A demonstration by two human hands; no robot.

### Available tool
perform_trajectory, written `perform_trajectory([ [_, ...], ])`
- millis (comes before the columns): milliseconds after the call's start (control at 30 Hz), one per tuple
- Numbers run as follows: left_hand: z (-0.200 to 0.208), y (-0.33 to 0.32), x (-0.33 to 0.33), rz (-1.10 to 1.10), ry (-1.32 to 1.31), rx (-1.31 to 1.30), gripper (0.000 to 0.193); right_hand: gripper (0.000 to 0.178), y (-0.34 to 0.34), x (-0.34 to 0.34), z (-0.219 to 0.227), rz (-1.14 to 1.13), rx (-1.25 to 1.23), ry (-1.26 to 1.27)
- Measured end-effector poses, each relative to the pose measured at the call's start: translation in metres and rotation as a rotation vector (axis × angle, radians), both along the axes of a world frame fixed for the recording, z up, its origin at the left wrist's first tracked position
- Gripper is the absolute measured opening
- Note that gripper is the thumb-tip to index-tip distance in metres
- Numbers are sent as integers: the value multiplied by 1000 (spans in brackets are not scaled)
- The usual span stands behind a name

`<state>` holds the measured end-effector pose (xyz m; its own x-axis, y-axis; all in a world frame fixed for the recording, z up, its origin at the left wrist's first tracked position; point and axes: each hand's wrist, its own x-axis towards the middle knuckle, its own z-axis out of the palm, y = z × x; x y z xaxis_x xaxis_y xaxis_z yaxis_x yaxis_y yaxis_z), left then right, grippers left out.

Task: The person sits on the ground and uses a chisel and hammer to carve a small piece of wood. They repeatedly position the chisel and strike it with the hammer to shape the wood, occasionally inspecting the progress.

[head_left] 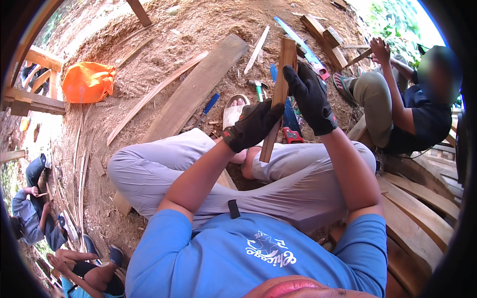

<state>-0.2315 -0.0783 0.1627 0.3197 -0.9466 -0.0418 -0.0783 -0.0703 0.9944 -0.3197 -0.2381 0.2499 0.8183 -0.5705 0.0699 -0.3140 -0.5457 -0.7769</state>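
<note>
A narrow piece of wood [279, 92] stands tilted in front of my chest, its upper end leaning away from me. Around its lower half my left hand [254, 124], in a black glove, is closed. My right hand [310, 97], gloved alike, holds the upper part from the right side, fingers pointing upward; part of its grip is hidden. Beneath and beyond the wood lies a handsaw [292, 133] with a red handle. A hammer [259, 89] with a green handle rests near my foot, and a blue-handled tool [210, 104] lies left of it.
A wide plank [198, 84] and a thin wooden strip [154, 92] lie on the shaving-covered ground at left. An orange bag [88, 82] sits farther left. At right a person [417, 104] sits close by, near curved boards [417, 218]. Other people are at the lower left.
</note>
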Motion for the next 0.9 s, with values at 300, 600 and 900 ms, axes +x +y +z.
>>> perform_trajectory([
  [300, 2, 5, -21, -46, 411, -43, 49, 40, -15, -12, -11, -172, 477, -249],
  [600, -5, 11, -1, 23, 770, -203, 43, 43, -54, -19, -22, -95, 697, -203],
  [900, -15, -4, -2, 548, 26, 1, 54, 45, -15, -12, -28, 253, 409, 186],
])
